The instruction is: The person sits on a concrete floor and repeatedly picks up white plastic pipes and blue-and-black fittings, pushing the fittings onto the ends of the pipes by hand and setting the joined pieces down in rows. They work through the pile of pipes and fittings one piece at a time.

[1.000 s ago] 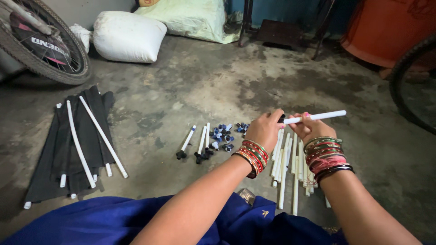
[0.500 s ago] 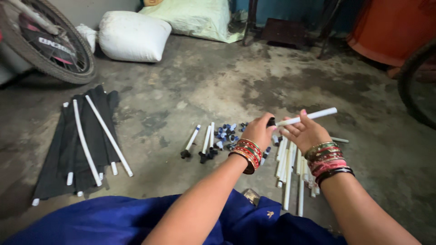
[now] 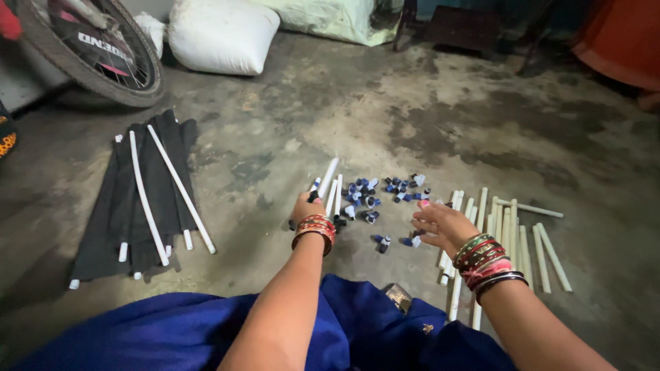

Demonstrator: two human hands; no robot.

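Observation:
My left hand [image 3: 306, 207] is closed around the lower end of a white tube [image 3: 328, 174], holding it at a small group of capped white tubes [image 3: 337, 196] lying on the concrete floor. My right hand [image 3: 441, 224] hovers with its fingers spread, holding nothing, just above a few loose blue and black caps [image 3: 411, 240]. More of these caps [image 3: 375, 194] are scattered between my hands. A row of bare white tubes [image 3: 510, 237] lies beside and under my right wrist. Both wrists wear red and green bangles.
A black cloth with long white rods [image 3: 146, 196] is spread out at the left. A bicycle wheel [image 3: 110, 58] and a white sack [image 3: 221, 36] stand at the back left, an orange container [image 3: 619, 38] at the back right. Blue cloth [image 3: 206, 336] covers my lap.
Both hands held one white tube up in front of me. My left hand has carried it down and to the left to the capped tubes; my right hand has let go and dropped toward the caps.

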